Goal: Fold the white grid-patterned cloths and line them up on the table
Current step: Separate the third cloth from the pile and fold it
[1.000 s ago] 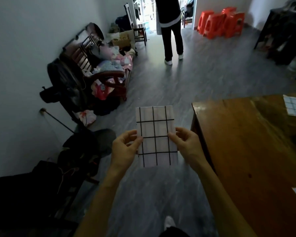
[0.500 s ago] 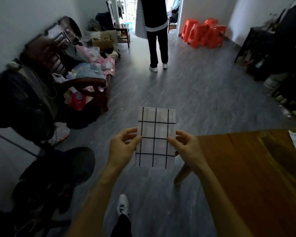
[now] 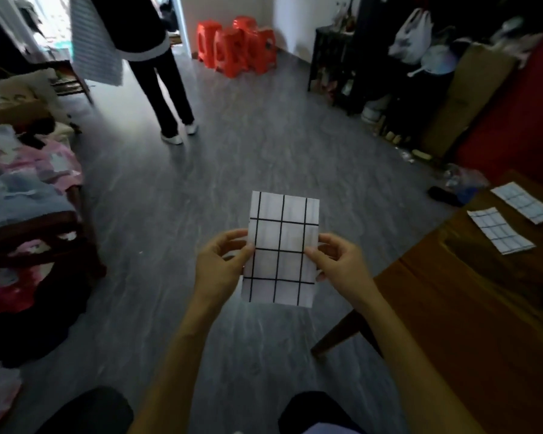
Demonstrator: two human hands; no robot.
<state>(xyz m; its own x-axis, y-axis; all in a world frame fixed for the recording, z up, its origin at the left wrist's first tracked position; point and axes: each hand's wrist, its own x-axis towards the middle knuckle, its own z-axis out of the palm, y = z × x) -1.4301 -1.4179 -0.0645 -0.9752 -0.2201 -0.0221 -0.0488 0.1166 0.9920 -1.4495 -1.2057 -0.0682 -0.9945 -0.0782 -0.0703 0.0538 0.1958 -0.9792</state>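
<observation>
I hold a folded white cloth with a black grid (image 3: 281, 249) upright in the air over the grey floor, left of the table. My left hand (image 3: 221, 261) pinches its left edge and my right hand (image 3: 334, 260) pinches its right edge at mid-height. Two more folded grid cloths lie flat side by side on the brown wooden table (image 3: 470, 308), one nearer (image 3: 500, 230) and one further right (image 3: 525, 202).
A person in dark trousers (image 3: 163, 89) stands on the floor ahead. Red plastic stools (image 3: 235, 45) sit by the far wall. A wooden bench piled with clothes (image 3: 29, 198) fills the left side. Bags and clutter (image 3: 414, 73) line the right wall.
The view has swung to the right, so the table's two laid cloths now show. My hands keep the same grip on the folded cloth.
</observation>
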